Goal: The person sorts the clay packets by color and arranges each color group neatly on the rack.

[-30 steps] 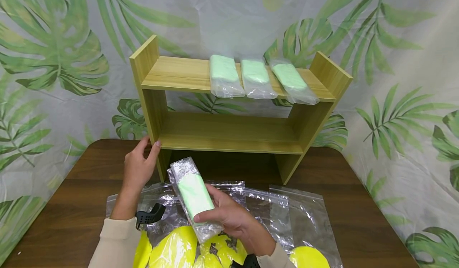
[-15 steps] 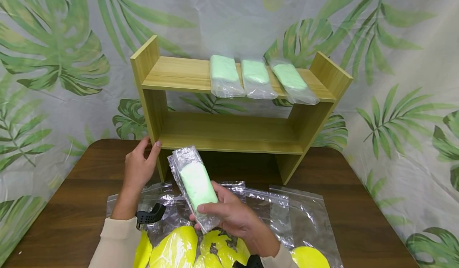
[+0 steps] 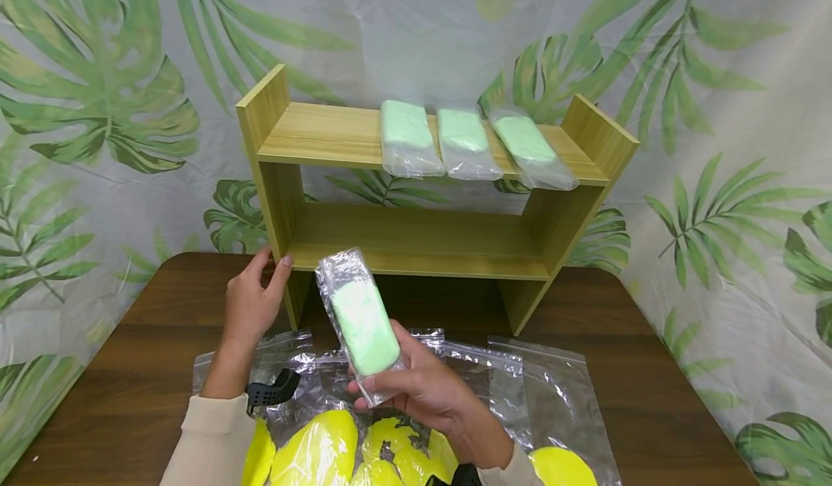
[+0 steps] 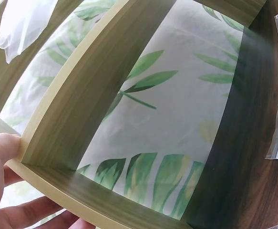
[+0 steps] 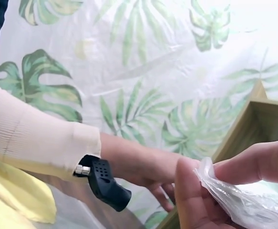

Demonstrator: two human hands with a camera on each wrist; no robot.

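- Currently we pinch a pack (image 3: 365, 327) in our right hand (image 3: 425, 396), thumb on its near end and fingers beneath.
- We see it pale green in clear film, tilted, its far end leaning left, held up before the lower part of the shelf (image 3: 416, 235) and above the bags (image 3: 562, 392).
- With our left hand (image 3: 253, 298) we grip the shelf's left side, thumb at the front edge, fingers on the outer face.
- On top we count three other packs (image 3: 462, 131), side by side, the rightmost aslant.
- Below our hands, yellow pieces (image 3: 317, 448) show inside bags on the table (image 3: 123, 378).
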